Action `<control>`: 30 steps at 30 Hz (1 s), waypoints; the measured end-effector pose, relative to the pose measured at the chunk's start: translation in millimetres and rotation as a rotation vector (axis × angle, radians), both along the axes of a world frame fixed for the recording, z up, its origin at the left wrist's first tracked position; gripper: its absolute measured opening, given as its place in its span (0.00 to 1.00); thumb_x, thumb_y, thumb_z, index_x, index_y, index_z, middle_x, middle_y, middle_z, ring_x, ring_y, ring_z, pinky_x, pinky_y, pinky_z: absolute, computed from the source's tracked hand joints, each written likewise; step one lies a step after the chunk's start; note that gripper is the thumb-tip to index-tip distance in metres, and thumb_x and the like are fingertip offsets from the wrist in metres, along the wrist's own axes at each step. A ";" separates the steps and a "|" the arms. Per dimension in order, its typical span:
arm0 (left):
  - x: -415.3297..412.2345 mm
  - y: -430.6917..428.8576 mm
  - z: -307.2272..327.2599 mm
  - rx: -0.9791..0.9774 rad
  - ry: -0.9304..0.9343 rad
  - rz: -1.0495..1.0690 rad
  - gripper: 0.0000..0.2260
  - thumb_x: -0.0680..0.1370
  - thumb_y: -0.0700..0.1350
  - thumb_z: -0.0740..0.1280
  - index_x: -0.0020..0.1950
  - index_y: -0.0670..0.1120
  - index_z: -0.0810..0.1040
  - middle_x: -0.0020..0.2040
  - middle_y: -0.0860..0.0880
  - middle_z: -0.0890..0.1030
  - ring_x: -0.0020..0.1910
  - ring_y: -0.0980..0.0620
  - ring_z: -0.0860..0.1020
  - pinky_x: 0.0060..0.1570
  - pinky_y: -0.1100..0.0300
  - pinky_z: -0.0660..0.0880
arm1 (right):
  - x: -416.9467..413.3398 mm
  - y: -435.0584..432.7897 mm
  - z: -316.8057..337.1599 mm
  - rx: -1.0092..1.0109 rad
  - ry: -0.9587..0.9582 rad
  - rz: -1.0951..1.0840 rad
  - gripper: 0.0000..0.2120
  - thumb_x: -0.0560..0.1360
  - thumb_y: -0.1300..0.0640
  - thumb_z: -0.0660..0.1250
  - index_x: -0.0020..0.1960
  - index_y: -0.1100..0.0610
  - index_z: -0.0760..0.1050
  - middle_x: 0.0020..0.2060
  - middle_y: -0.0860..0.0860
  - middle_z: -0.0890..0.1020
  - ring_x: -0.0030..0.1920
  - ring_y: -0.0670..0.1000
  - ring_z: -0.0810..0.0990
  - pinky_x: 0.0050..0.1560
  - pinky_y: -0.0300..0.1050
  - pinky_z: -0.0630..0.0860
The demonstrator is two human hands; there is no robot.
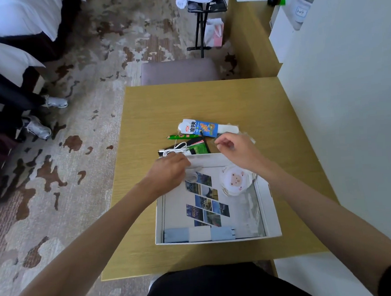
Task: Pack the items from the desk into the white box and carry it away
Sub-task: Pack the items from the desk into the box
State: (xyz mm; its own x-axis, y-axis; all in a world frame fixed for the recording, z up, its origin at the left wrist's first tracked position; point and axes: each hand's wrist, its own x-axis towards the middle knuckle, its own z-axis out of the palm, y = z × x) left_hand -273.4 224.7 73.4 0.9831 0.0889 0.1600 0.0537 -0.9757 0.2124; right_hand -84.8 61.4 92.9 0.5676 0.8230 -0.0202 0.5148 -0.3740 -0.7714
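The left hand (pixel 168 170) sits at the far left corner of the white box (pixel 273 214), fingers curled down on something white; it looks like the coiled white cable (pixel 175 149), but whether that grip is truly pinching it cannot be told from here. Just right of it, the right hand (pixel 236 150) hovers over the far rim, thumb and forefinger drawn together on what seems a crinkly clear wrapper, blurred at the edges.

Below both grips, inside the box, lie a photo-printed sheet (pixel 207 204), a round sheep-face pouch (pixel 236 179) and a pale blue-and-white bundle (pixel 199 234) at the near wall. Beyond the grips, on the bench (pixel 210 101), wait the milk carton (pixel 200 128), a green pen (pixel 182 136) and a green packet (pixel 199 148), all crowded together.

The risk here: the cable trails back into that pile, so pulling it in could drag the pen or packet along, or snag on the rim. The wrapper, held lightly, may slip free outside the box.
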 end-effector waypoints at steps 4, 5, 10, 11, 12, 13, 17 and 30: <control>24.8 26.1 13.7 -0.238 -0.137 0.241 0.09 0.76 0.39 0.62 0.52 0.46 0.80 0.50 0.48 0.82 0.50 0.47 0.78 0.37 0.53 0.78 | 18.3 31.9 -6.8 -0.107 -0.036 -0.067 0.07 0.76 0.58 0.65 0.51 0.57 0.80 0.45 0.50 0.84 0.45 0.50 0.82 0.47 0.48 0.77; 33.1 35.1 13.3 -0.296 -0.100 0.288 0.09 0.77 0.40 0.62 0.52 0.47 0.80 0.51 0.49 0.81 0.49 0.48 0.78 0.39 0.52 0.78 | 22.5 39.9 -9.8 -0.176 -0.043 -0.060 0.07 0.76 0.58 0.65 0.51 0.56 0.80 0.46 0.51 0.84 0.46 0.52 0.82 0.48 0.49 0.78; 64.8 74.6 -8.5 -0.442 0.191 0.357 0.10 0.78 0.42 0.61 0.57 0.47 0.78 0.56 0.48 0.81 0.46 0.53 0.77 0.47 0.57 0.77 | 41.5 72.3 -32.3 -0.572 -0.142 0.020 0.11 0.77 0.56 0.59 0.54 0.57 0.78 0.53 0.56 0.82 0.53 0.58 0.80 0.52 0.52 0.77; 69.2 80.2 -14.9 -0.435 0.254 0.336 0.11 0.78 0.42 0.62 0.58 0.47 0.78 0.57 0.48 0.81 0.48 0.53 0.78 0.50 0.56 0.77 | 44.6 76.4 -38.1 -0.624 -0.158 0.033 0.11 0.77 0.58 0.59 0.56 0.57 0.77 0.54 0.57 0.81 0.54 0.58 0.79 0.52 0.51 0.77; 73.3 85.4 -21.6 -0.416 0.323 0.307 0.11 0.77 0.42 0.63 0.59 0.47 0.77 0.57 0.49 0.81 0.51 0.52 0.78 0.53 0.55 0.77 | 47.6 79.9 -44.2 -0.664 -0.165 0.047 0.12 0.77 0.60 0.60 0.57 0.58 0.77 0.55 0.57 0.81 0.55 0.58 0.79 0.52 0.50 0.76; 77.2 89.4 -28.2 -0.390 0.390 0.272 0.11 0.77 0.43 0.64 0.60 0.47 0.77 0.57 0.49 0.81 0.54 0.51 0.79 0.54 0.53 0.76 | 50.4 82.3 -50.1 -0.696 -0.171 0.065 0.12 0.76 0.61 0.60 0.58 0.58 0.77 0.55 0.57 0.81 0.55 0.58 0.79 0.50 0.48 0.76; 94.8 95.0 -53.2 -0.242 0.596 0.074 0.13 0.77 0.48 0.66 0.60 0.48 0.76 0.58 0.50 0.81 0.58 0.50 0.77 0.53 0.55 0.75 | 59.6 88.6 -67.4 -0.761 -0.217 0.108 0.09 0.74 0.64 0.63 0.53 0.59 0.77 0.50 0.56 0.82 0.48 0.56 0.80 0.41 0.45 0.72; 123.3 90.9 -83.6 0.134 0.590 -0.078 0.17 0.71 0.55 0.68 0.52 0.44 0.78 0.51 0.47 0.80 0.48 0.46 0.79 0.36 0.56 0.71 | 56.3 120.3 -102.7 -0.820 -0.238 0.114 0.05 0.72 0.58 0.66 0.47 0.57 0.75 0.41 0.54 0.80 0.45 0.57 0.80 0.40 0.49 0.77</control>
State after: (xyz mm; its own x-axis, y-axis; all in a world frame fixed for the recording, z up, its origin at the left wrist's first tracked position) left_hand -150.1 315.5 -10.2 0.9121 0.0294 -0.4089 0.0517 -0.9977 0.0436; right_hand -28.5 181.7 -9.8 0.5469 0.6527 -0.5243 0.6971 -0.7019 -0.1466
